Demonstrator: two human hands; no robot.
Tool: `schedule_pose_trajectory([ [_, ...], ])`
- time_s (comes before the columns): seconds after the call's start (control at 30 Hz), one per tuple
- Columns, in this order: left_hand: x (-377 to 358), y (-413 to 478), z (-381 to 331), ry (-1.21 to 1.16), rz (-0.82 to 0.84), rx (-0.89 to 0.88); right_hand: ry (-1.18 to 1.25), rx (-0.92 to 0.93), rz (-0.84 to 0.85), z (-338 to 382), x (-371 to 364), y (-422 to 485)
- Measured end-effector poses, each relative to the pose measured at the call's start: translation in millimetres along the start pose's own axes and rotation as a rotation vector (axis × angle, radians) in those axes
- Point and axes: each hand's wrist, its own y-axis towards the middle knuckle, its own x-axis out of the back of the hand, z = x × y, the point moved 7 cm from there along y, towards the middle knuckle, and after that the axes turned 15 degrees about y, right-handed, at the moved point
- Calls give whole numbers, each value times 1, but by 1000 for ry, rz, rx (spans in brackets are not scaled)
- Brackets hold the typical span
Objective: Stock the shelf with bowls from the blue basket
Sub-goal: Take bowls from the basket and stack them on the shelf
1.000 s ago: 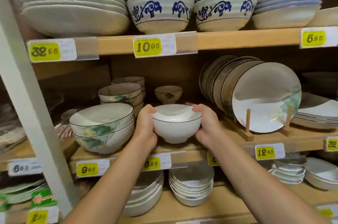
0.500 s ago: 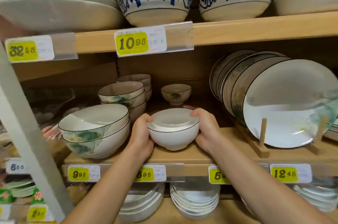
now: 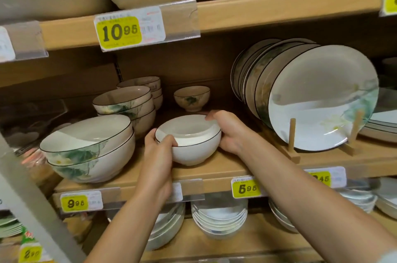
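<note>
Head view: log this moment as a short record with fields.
held: small white bowl, dark rim line
left hand: grips its left side, thumb over rim
right hand: grips its right side
place: middle shelf, front; contact with board unclear
left of it: two stacked leaf-print bowls
right of it: plates on edge in wooden rack

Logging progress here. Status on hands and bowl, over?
Both grip bowl: left hand, right hand. Bowl at shelf front, contact unclear. Behind, small bowl; plates right; path clear.

Wooden shelves (image 3: 279,7) with a brown back panel (image 3: 193,65) beside a grey post (image 3: 30,209)
</note>
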Motion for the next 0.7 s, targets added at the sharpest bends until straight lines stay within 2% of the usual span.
schedule_pose_trajectory([
  [0.1,0,13,-8,-89,-20,94,-12,28,-14,-4,9,-1],
  [0.23,5,34,-12,-99,75,188,-48,38,-4,5,8,-3],
  [0.5,-5,44,-6,-144,165,181,-57,13,-24,4,4,-4],
  [0.7,-6,44,-6,-133,157,174,-43,-1,-18,3,4,-6],
])
